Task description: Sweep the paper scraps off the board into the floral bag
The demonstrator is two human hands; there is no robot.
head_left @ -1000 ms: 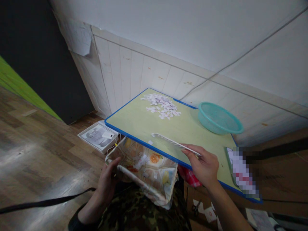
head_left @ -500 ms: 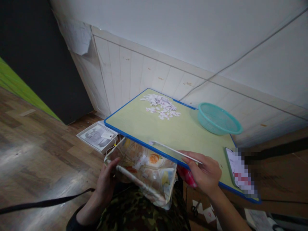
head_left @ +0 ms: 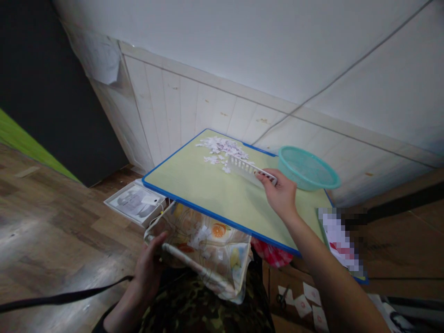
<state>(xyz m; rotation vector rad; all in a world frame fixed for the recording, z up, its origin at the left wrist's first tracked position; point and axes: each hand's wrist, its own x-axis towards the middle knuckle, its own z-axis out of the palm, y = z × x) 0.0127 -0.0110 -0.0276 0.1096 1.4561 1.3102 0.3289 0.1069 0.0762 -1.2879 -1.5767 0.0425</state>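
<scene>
My right hand (head_left: 280, 189) is closed on one end of a white slotted plastic strip (head_left: 248, 171), held on edge over the table. The strip's far end is at the near side of a pile of small white paper pieces (head_left: 224, 147). They lie on a pale green tabletop (head_left: 194, 185) with a blue rim. Below the table's near edge, my left hand (head_left: 152, 259) grips the left side of a fruit-printed pouch (head_left: 239, 273), its mouth spread open. Some paper scraps (head_left: 200, 237) lie inside it. The left fingers are partly hidden.
A turquoise basin (head_left: 305, 169) stands at the table's back right. A blurred-out flat item (head_left: 342, 245) lies on the right edge. At lower left is a white box (head_left: 135, 203); scissors (head_left: 281, 298) and paper cards (head_left: 303, 305) lie below right. A panelled wall (head_left: 187, 101) borders the table.
My right hand has moved the strip away from the near edge, up and across the table to the paper pile. The left hand still holds the pouch, and the view has shifted slightly.
</scene>
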